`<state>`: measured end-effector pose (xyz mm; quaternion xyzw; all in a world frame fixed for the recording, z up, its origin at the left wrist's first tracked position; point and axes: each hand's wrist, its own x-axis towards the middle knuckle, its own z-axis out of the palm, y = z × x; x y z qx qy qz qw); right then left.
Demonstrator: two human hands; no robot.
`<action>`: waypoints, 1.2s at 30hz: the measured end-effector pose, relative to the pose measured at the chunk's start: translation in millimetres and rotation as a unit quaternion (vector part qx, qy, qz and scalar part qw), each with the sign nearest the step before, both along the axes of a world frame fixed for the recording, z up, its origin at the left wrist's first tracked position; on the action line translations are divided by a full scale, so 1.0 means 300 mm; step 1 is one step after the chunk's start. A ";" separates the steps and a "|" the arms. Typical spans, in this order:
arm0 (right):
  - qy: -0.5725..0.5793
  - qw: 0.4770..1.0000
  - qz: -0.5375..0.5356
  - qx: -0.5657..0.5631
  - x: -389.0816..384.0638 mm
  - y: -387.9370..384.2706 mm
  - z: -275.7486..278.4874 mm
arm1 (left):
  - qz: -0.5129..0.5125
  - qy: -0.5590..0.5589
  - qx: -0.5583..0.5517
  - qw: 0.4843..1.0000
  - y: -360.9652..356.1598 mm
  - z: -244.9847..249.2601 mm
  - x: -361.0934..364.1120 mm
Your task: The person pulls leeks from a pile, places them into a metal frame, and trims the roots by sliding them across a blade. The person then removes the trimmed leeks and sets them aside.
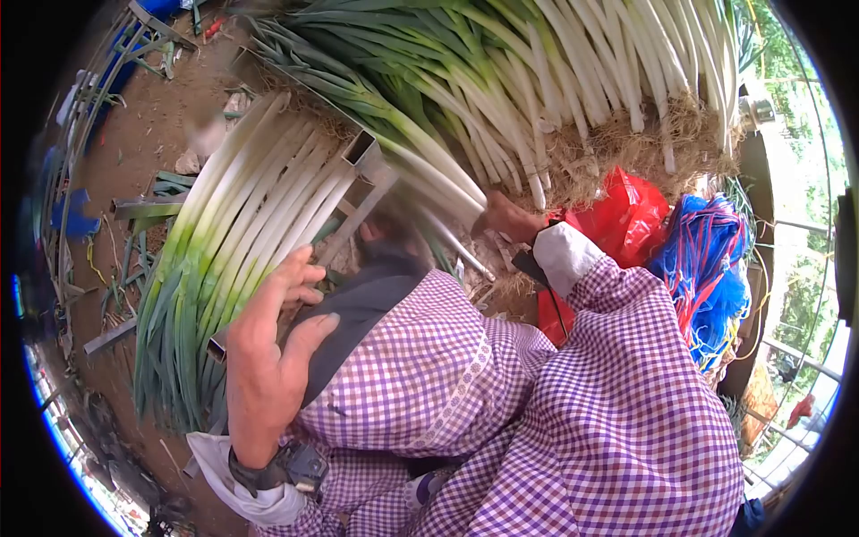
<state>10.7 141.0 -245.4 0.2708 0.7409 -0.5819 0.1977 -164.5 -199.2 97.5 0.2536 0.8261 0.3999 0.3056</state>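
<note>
Green-and-white leeks lie side by side on a grey square-tube metal frame. Left hand: fingers open and spread, gripping nothing, right by that row; contact unclear. Right hand: fingers curled, apparently gripping white root-end stems below the large leek pile. Red plastic bag just beside, blue netting far right. I'd grip firm white shafts, keep stems parallel, avoid dragging leaves.
</note>
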 end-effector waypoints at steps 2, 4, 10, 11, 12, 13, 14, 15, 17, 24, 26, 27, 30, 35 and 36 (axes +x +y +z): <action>-0.045 0.997 -0.022 0.066 -0.025 -0.037 0.250 | 0.000 0.009 0.010 1.000 0.003 0.001 0.001; -0.073 0.991 -0.018 0.114 0.002 -0.026 0.260 | -0.005 0.022 0.011 1.000 -0.010 0.000 -0.001; -0.077 0.993 -0.007 0.095 0.094 0.048 0.518 | 0.040 -0.002 0.079 0.996 -0.003 -0.009 -0.038; -0.087 0.990 -0.014 0.113 0.101 0.042 0.580 | 0.054 -0.010 0.115 0.992 0.005 0.008 -0.030; -0.068 0.997 -0.013 0.037 0.136 0.081 0.564 | 0.066 -0.016 0.153 0.986 0.021 0.030 -0.021; -0.070 0.997 -0.003 0.036 0.178 0.118 0.558 | 0.079 -0.023 0.195 0.977 0.040 0.048 -0.009; -0.076 0.996 0.008 0.035 0.219 0.120 0.590 | 0.091 -0.052 0.248 0.963 0.060 0.051 0.011; -0.084 0.996 0.018 0.034 0.246 0.096 0.652 | 0.118 -0.114 0.285 0.944 0.090 0.059 0.050; -0.059 0.998 0.002 -0.024 0.298 0.074 0.758 | 0.166 -0.235 0.353 0.890 0.175 0.077 0.150; -0.052 0.996 -0.024 -0.066 0.500 0.038 0.944 | 0.278 -0.584 0.193 0.738 0.424 -0.261 0.672; -0.068 0.997 -0.013 -0.047 0.515 -0.002 1.078 | 0.296 -0.612 0.158 0.716 0.467 -0.310 0.786; -0.074 0.997 -0.009 -0.037 0.526 -0.023 1.150 | 0.326 -0.621 0.133 0.700 0.493 -0.335 0.823; -0.096 0.995 0.018 -0.030 0.611 -0.066 1.276 | 0.315 -0.639 0.214 0.668 0.534 -0.391 0.834; -0.093 0.995 0.006 -0.038 0.820 -0.167 1.375 | 0.296 -0.649 0.371 0.595 0.588 -0.538 0.864; -0.104 0.994 -0.007 -0.030 0.852 -0.190 1.410 | 0.268 -0.654 0.376 0.600 0.589 -0.558 0.855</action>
